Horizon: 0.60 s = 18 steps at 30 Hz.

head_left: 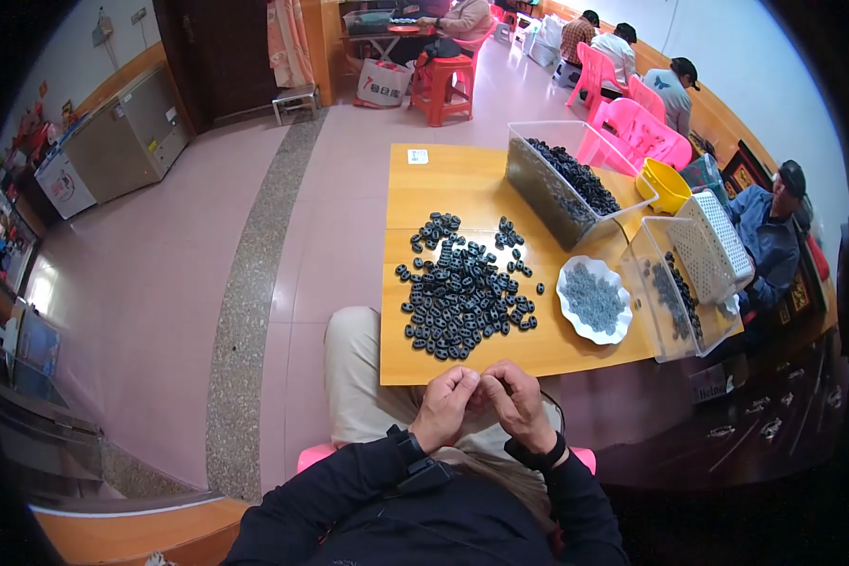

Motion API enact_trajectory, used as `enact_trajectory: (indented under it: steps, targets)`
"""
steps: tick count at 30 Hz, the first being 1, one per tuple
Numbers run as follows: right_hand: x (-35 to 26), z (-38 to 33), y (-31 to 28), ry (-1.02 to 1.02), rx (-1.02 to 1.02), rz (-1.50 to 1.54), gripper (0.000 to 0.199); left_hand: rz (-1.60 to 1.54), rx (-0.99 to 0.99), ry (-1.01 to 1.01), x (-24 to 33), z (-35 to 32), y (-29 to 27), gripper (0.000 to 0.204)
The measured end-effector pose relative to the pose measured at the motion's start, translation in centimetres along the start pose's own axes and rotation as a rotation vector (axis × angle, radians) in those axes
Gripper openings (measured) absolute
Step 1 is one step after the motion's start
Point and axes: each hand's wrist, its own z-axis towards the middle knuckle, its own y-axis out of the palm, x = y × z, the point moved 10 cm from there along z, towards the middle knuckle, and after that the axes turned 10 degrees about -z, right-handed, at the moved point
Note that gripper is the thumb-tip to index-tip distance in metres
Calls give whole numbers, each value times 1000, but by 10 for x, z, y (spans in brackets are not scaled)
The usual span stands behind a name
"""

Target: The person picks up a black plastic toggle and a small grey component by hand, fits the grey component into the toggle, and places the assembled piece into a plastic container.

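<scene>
The black pieces (457,297) lay at twelve o'clock from the left hand (443,406) and right hand (523,407), both pinched nearly closed, any hold too hidden to tell, so slow, gentle pinching likely worked best.

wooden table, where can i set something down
Most room: far-left corner around the white label, bordered by black pieces and large clear bin. Narrower: strip between those pieces and white dish. Crowded: right end, around smaller bin.

Black sleeves (335,492), beige trousers (354,373).
</scene>
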Motion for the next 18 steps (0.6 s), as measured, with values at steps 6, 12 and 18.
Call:
enact_trajectory:
  steps: [6,12,18]
  targets:
    - [7,-1,0,40,11,37,5,9,30,18,2,-1,1,22]
    - [14,-2,2,126,12,172,5,21,30,0,4,1,-1,23]
    - [23,4,-6,184,48,209,9,-76,75,-63,5,0,-2,23]
